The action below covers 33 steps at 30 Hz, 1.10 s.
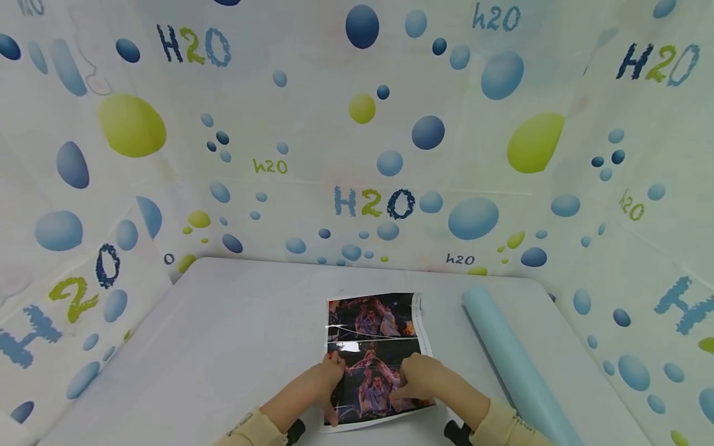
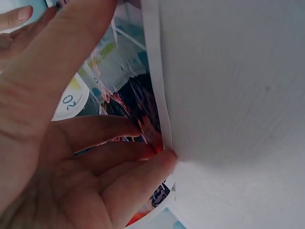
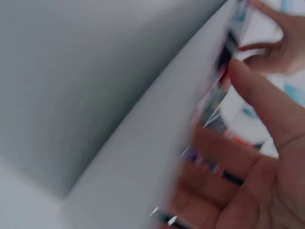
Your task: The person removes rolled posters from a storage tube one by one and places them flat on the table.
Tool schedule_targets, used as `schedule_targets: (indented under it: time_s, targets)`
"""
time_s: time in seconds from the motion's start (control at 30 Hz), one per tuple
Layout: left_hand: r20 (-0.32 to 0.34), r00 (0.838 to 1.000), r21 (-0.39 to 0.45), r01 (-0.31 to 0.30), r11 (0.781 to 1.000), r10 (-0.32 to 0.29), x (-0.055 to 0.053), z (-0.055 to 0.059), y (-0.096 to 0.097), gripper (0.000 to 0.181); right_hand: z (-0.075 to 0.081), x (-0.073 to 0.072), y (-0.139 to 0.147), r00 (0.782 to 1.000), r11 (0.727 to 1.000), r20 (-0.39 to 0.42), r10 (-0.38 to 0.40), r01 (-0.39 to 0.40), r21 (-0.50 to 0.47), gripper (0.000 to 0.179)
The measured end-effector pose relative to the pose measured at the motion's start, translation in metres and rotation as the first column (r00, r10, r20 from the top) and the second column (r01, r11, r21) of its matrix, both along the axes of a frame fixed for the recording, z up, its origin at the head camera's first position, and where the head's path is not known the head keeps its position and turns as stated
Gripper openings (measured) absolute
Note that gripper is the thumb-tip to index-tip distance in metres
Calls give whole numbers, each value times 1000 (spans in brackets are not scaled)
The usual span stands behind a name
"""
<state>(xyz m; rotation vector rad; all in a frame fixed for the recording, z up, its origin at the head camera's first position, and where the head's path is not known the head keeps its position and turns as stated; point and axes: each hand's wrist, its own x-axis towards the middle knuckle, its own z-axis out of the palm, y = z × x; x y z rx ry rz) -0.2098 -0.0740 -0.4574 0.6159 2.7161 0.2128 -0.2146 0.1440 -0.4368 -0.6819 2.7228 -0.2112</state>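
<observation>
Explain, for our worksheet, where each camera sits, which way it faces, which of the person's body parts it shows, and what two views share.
Head: worn on the head, facing forward and down at the printed sheet on the table; the left hand, right hand and sleeves show.
Left wrist: facing the left hand's palm side and the sheet's edge; part of the right hand shows top left.
Right wrist: facing the right hand's palm side; the left hand shows upper right.
Shared: both wrist views show both hands.

The colour-printed rectangular paper sheet (image 1: 375, 371) is glossy and reflective; the long pale-blue cylindrical roll (image 1: 513, 365) looks smooth and matt. The white tabletop (image 1: 251, 341) appears mostly matt; the cream sleeves (image 1: 504, 427) look like cloth.
</observation>
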Motion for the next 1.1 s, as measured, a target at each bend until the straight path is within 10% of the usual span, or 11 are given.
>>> schedule_targets:
  time_s: [0.23, 0.6, 1.1]
  targets:
    - [-24, 1000, -42, 14, 999, -15, 6, 7, -2, 99, -4, -35, 27, 996, 988, 23, 89, -85, -128, 53]
    - [-17, 999, -81, 39, 996, -40, 12, 5, -4, 100, -17, -71, 46, 999, 988, -53, -11, 2, -154, 55]
    - [17, 998, -179, 61, 982, -59, 14, 1, -2, 101, -31, -100, 55, 990, 979, -55, -129, 118, -169, 104]
